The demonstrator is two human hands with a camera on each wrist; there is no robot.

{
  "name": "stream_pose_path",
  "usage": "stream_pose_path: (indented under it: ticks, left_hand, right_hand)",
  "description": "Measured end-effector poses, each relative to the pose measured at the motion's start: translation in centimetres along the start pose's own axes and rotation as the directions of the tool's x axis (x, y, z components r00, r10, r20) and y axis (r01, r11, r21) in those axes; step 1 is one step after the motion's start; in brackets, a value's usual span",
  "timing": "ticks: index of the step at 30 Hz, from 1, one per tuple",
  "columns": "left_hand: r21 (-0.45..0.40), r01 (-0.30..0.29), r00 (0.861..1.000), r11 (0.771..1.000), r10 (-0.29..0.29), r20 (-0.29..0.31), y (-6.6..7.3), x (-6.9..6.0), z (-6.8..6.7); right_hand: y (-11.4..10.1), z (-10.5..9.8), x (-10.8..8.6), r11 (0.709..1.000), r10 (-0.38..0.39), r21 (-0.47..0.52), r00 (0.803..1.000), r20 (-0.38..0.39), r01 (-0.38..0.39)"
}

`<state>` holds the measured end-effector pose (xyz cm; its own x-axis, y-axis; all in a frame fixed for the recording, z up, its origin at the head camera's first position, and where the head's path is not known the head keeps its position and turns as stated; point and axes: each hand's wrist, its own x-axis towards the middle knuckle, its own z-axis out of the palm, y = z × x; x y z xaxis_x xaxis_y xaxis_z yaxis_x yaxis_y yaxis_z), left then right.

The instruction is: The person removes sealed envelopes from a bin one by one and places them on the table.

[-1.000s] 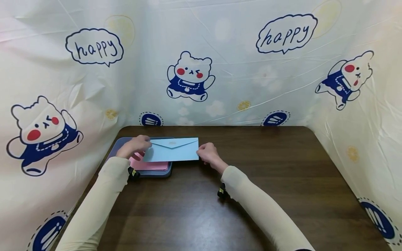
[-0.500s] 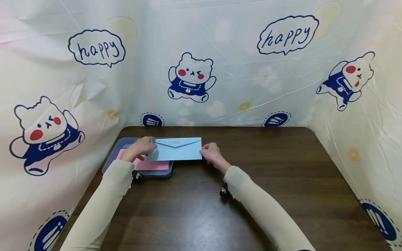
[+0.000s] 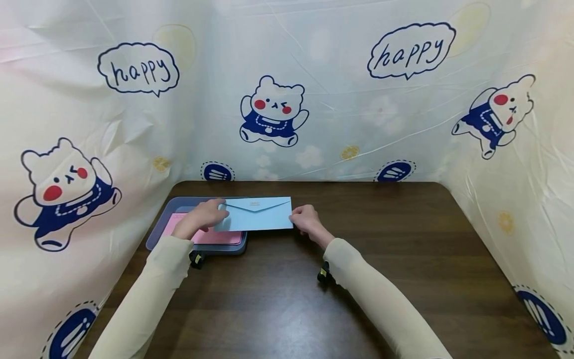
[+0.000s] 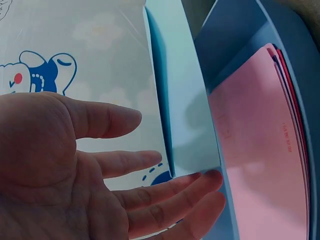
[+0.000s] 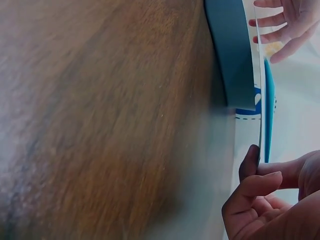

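A light blue envelope (image 3: 257, 219) is raised with its left part over a blue-grey tray (image 3: 154, 234), its flap facing up. At its right end my right hand (image 3: 309, 222) pinches the edge between thumb and fingers, seen closely in the right wrist view. My left hand (image 3: 204, 217) is at the other end; in the left wrist view its fingers are spread and nearly straight. Some fingertips (image 4: 212, 180) touch the envelope's end from below, with the thumb apart from it. Pink envelopes (image 3: 219, 238) lie stacked in the tray, partly covered by my left hand and the blue envelope.
The dark wooden table (image 3: 381, 239) extends right and toward me. A printed curtain (image 3: 336, 99) with cartoon bears encloses its back and sides. Darker edges (image 4: 295, 130) show beneath the top pink envelope in the tray.
The light blue envelope has shifted slightly right, along with both hands. More of the pink stack in the tray shows on the left. My right hand keeps its pinch throughout.
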<state>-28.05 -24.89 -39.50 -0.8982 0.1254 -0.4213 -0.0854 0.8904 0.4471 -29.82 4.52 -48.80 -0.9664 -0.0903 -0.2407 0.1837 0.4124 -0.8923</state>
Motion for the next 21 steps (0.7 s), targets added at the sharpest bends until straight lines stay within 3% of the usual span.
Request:
stream_pose_path:
  ticks: [4,7,12,17,21]
  left_hand:
    - [0.014,-0.033,0.999,0.999,0.033,-0.002,0.1,-0.4,0.4]
    - [0.073,-0.056,0.998,0.996,0.056,-0.010,0.2,-0.6,0.7]
    - [0.172,-0.086,0.991,0.981,0.102,-0.084,0.9,-1.1,1.8]
    - [0.156,-0.097,0.981,0.983,0.121,-0.153,2.0,-2.2,3.3]
    - [0.157,-0.111,0.978,0.981,0.136,-0.160,2.2,-2.9,5.1]
  right_hand:
    - [0.2,-0.4,-0.2,1.000,-0.003,0.002,1.000,0.004,0.003]
    - [0.4,-0.5,0.0,1.000,0.005,0.002,1.000,0.000,-0.005]
    - [0.7,-0.8,0.1,1.000,0.012,0.002,1.000,-0.011,-0.012]
    - [0.9,-1.1,0.2,1.000,-0.007,0.005,1.000,-0.010,0.007]
    - [1.1,-1.4,0.3,1.000,0.006,-0.001,1.000,-0.015,-0.006]
